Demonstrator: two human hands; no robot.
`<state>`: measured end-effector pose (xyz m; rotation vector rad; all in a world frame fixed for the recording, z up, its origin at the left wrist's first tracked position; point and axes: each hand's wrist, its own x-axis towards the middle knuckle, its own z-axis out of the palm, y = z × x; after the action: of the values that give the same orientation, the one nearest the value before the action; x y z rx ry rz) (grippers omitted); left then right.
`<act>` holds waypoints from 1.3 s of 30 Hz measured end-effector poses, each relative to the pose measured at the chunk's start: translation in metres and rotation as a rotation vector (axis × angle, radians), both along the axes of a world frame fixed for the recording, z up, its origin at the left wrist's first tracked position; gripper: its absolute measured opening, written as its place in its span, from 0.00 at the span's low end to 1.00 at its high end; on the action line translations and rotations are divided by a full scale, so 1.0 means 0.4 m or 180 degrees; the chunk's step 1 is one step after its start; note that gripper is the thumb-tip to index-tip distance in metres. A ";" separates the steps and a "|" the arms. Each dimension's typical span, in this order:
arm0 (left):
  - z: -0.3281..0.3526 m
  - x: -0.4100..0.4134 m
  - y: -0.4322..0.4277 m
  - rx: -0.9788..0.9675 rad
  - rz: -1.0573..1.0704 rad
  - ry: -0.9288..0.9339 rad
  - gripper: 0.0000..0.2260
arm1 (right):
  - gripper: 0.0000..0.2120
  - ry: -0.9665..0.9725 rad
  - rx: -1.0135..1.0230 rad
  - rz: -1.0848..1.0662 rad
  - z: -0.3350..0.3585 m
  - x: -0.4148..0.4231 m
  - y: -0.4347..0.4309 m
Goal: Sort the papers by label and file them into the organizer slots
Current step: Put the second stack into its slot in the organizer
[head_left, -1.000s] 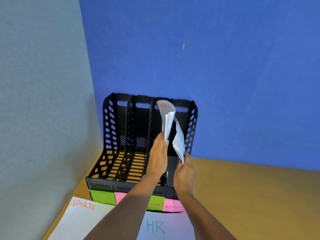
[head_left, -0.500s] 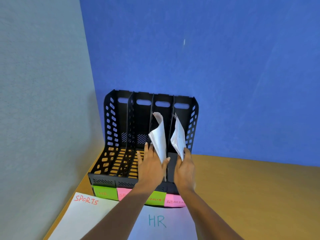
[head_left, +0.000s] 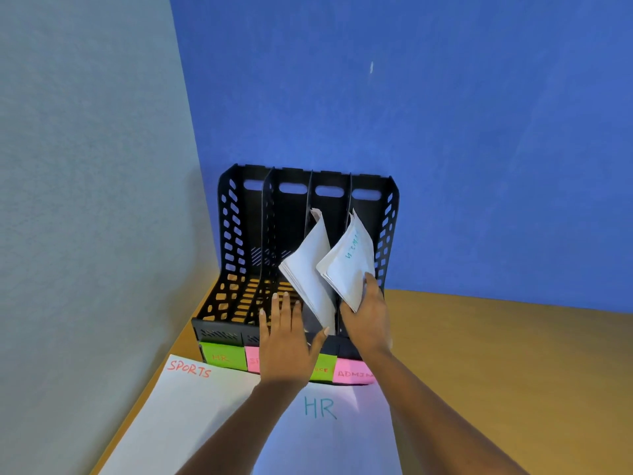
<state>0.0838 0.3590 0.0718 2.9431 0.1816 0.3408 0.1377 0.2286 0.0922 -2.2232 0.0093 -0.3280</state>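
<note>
Black 4-slot organizer [head_left: 233, 241] stands in the tabletop [head_left: 496, 371] corner, grey wall [head_left: 85, 200] to the left, blue wall [head_left: 445, 132] behind. Front sticky notes read HR [head_left: 222, 356] and ADMIN [head_left: 352, 373]; your left hand [head_left: 286, 341] covers most of the 2 between. SPORTS sheet [head_left: 178, 406] and HR sheet [head_left: 325, 433] lie flat in front, under your forearms. Left hand is flat, fingers straight and spread over the organizer's front, thumb touching the slot 3 bundle [head_left: 308, 265]. Your right hand [head_left: 368, 320] grips the lower corner of the slot 4 bundle [head_left: 349, 265]; its teal writing is unreadable.
</note>
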 end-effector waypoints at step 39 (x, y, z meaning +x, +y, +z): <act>-0.299 -0.283 0.055 -0.0267 -0.0310 0.0855 0.37 | 0.10 0.2001 0.0753 -0.0176 -0.233 -0.386 -0.164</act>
<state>-0.0293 0.3811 -0.0478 2.8903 0.0838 -0.0752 -0.0167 0.1631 -0.0012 -2.0066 0.4252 0.3364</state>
